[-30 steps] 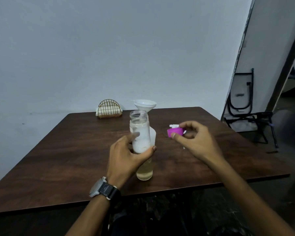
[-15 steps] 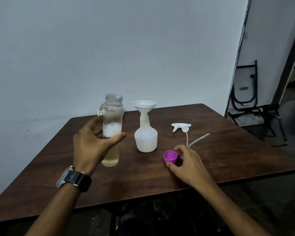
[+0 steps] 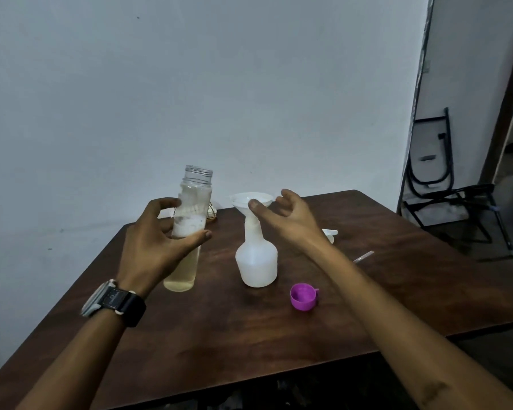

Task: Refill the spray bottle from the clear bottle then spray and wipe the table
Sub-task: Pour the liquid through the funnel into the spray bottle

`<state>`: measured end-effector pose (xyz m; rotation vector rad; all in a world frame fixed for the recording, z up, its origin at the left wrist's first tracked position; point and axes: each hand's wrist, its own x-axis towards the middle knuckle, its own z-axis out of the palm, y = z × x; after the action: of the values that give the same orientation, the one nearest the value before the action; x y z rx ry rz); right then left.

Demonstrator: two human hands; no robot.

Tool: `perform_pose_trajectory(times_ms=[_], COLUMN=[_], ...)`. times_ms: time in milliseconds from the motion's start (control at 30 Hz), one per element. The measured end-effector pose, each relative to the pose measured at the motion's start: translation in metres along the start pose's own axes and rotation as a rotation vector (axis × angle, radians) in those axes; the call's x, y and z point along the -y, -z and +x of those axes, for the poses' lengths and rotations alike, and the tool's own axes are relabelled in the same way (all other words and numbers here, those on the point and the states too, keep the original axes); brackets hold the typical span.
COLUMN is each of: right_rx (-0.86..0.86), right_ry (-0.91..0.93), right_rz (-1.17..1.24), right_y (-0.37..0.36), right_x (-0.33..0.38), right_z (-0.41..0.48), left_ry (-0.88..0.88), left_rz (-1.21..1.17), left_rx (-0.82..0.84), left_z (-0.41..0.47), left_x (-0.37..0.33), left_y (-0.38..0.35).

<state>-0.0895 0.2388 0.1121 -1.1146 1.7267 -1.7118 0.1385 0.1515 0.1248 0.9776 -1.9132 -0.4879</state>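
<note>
Two hands are at work over the dark wooden bench. The left hand, with a wristwatch on its wrist, grips the clear bottle around the middle: its fingers wrap the far side and the thumb presses the near side. The clear bottle is uncapped, leans slightly to the right at the neck, and contains pale yellow liquid in its lower part with a white band above. Whether its base touches the bench cannot be told. The spray bottle, white and translucent, stands upright on the bench just to the right of the clear bottle, with a white funnel seated in its neck. The right hand hovers at the funnel; its fingers are loosely spread and curled, holding nothing, and the thumb tip lies against the near rim, though contact cannot be confirmed. A purple cap rests open side up on the bench, near the front right of the spray bottle. The white spray head lies behind the right forearm, its thin tube extending to the right. A wire napkin holder shows partly behind the clear bottle. A folded black chair leans against the wall at right.
</note>
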Motion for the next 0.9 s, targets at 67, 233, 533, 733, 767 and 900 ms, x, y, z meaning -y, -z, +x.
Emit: perform_pose_trajectory(times_ms=[67, 233, 533, 733, 767, 900], right_rx=[0.023, 0.041, 0.05, 0.074, 0.081, 0.075], right_ry=[-0.007, 0.031, 0.098, 0.108, 0.111, 0.139], right_rz=[0.017, -0.037, -0.054, -0.023, -0.02, -0.022], right_y=[-0.008, -0.017, -0.019, -0.019, -0.019, -0.021], right_x=[0.004, 0.002, -0.01, -0.015, -0.015, -0.014], right_z=[0.014, 0.028, 0.032, 0.035, 0.034, 0.034], left_ry=[-0.02, -0.036, -0.099, -0.161, -0.174, -0.221], left_rz=[0.013, 0.043, 0.194, 0.364, 0.401, 0.51], left_rx=[0.014, 0.064, 0.11, 0.131, 0.138, 0.164], left_z=[0.005, 0.015, 0.027, 0.036, 0.037, 0.041], left_x=[-0.001, 0.001, 0.004, -0.004, -0.005, -0.005], left_y=[-0.001, -0.002, 0.005, 0.008, 0.009, 0.012])
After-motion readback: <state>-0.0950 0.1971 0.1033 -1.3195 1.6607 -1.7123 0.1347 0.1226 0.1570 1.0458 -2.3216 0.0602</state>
